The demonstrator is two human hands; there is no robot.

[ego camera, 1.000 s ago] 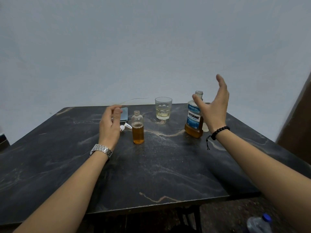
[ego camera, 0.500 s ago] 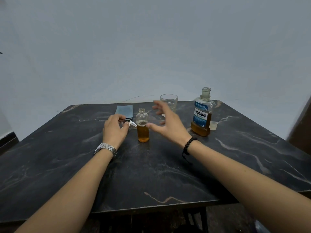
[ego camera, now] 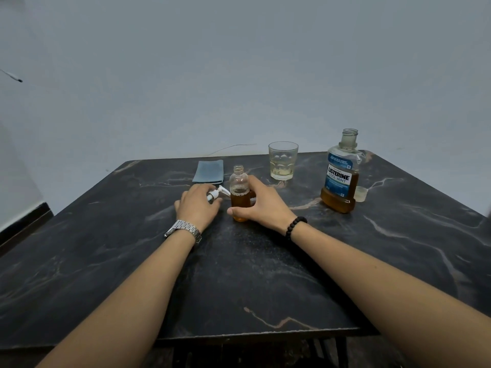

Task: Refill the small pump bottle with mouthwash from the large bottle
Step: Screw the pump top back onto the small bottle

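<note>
- Our right hand (ego camera: 261, 205) grips small bottle (ego camera: 240, 193), upright mid-table (ego camera: 265, 274), open-necked, half amber.
- Our left hand (ego camera: 198, 204) holds white pump (ego camera: 218, 193), touching table.
- Big bottle (ego camera: 340, 173) uncapped, far right.

A right hand (ego camera: 263, 203) grips a small uncapped bottle (ego camera: 240, 192) half full of amber liquid on a dark marble table (ego camera: 265, 274), while the left hand (ego camera: 198, 205) holds a white pump (ego camera: 216, 193) beside it. A glass (ego camera: 283, 160), an open Listerine bottle (ego camera: 340, 173) and a blue cloth (ego camera: 209, 171) stand farther back.
</note>
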